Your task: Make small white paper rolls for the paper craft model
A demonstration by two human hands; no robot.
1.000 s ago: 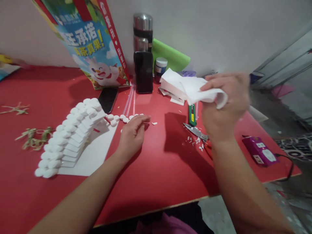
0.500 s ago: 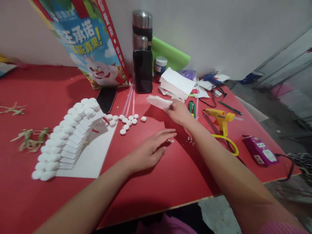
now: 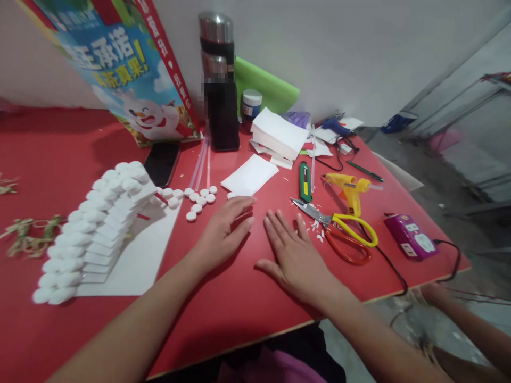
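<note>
My right hand (image 3: 298, 260) lies flat on the red table (image 3: 239, 319), palm down and fingers spread, holding nothing. Left of it, my left hand (image 3: 223, 231) rests with fingers loosely bent and thumb apart, and nothing shows in its grasp. Just beyond the left fingertips lie white paper sheets (image 3: 251, 174) and small round white pieces (image 3: 200, 200). Scissors (image 3: 331, 219) with one yellow and one red handle lie right of my right hand, among white paper scraps. At the left, a curved row of white puffy pieces (image 3: 75, 234) and folded white cards stands on a white board (image 3: 136, 266).
A green utility knife (image 3: 305, 181), a yellow glue gun (image 3: 351, 189) and a purple corded box (image 3: 411, 236) lie to the right. Phones, a steel flask (image 3: 216, 37) and a printed bag (image 3: 131, 69) stand or lie at the back. Another person's limbs (image 3: 467, 319) show lower right.
My right hand has let go of the white paper, now lying on the table, and come back toward me to lie flat. My left hand has shifted slightly left. The scissors are now uncovered.
</note>
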